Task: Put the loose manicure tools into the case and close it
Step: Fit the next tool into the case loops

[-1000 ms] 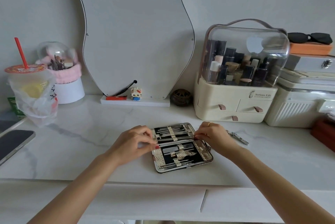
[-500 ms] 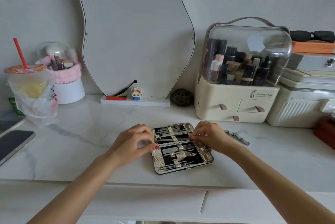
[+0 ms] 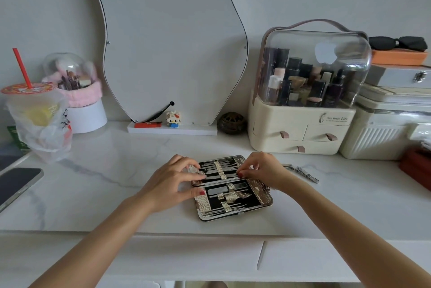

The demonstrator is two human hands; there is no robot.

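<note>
On the far left of the worktop (image 3: pixel 105 185) we see a phone (image 3: pixel 16 185) and a bagged cup (image 3: pixel 37 119) with a red straw; its lid print is too blurred to read.

Our left hand (image 3: pixel 173 183) rests on the left edge of the open case (image 3: pixel 233 188), fingers curled over the rim and thumb pressed on the near half, so it steadies the case. The case lies flat at the middle of the worktop, both halves up, with thin metal tools (image 3: pixel 217 169) under elastic straps.

Our right hand (image 3: pixel 261 169) sits at the right end of the far half, fingertips pinching a slim tool that lies near the hinge line. We judge it is being slid under a strap.

Just right of that hand, two nail clippers (image 3: pixel 303 172) lie loose on the worktop, not yet packed.

We expect the tools to be light, stiff, slippery and sharp-tipped, best taken at mid-shaft or by the blunt end. The case looks rigid and should close by folding one half over at the hinge.

Behind, the organizer (image 3: pixel 303 129) reads "Serious Life"; an apple-shaped mark shows on its clear lid.
</note>
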